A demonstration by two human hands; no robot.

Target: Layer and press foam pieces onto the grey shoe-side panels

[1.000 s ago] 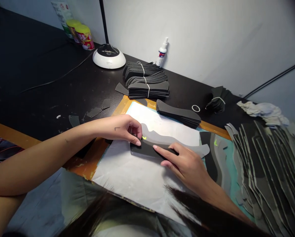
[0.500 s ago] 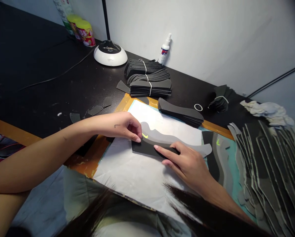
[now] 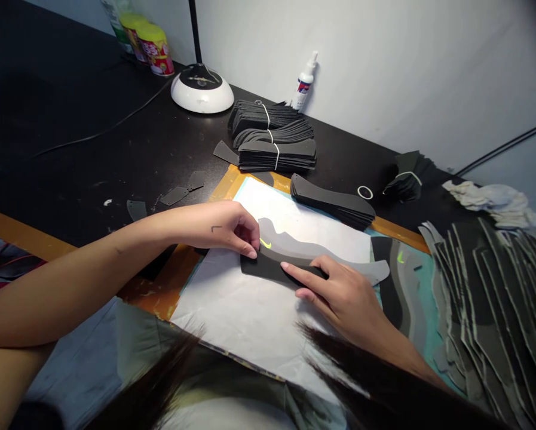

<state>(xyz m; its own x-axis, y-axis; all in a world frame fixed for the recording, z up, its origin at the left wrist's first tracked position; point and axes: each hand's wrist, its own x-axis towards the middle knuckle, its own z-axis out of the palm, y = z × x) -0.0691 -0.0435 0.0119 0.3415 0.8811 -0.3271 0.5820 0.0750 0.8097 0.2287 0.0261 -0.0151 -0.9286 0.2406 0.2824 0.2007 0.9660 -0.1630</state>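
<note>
A black cut strip (image 3: 268,267) lies on white paper (image 3: 241,304), along the near edge of a wavy grey panel (image 3: 321,251) with a small yellow-green swoosh mark (image 3: 266,243). At the strip's left end my left hand (image 3: 238,230) is closed, thumb and forefinger pinched at the edge where strip and panel meet. My right hand (image 3: 343,292) rests over the strip's right part, its forefinger stretched along the black surface. Its thumb is apart, at the near edge; the other fingers bend over the strip and partly hide it.
Behind the paper lie a loose stack of black strips (image 3: 330,200) and banded black bundles (image 3: 276,156). A similar grey-black panel (image 3: 395,286) and many layered panels (image 3: 496,310) lie at right. A lamp base (image 3: 202,95), spray bottle (image 3: 304,83) and crumpled white cloth (image 3: 492,200) stand farther back.
The view has shifted slightly. Both hands keep their places on the strip and panel, with no clear movement of the pieces.
</note>
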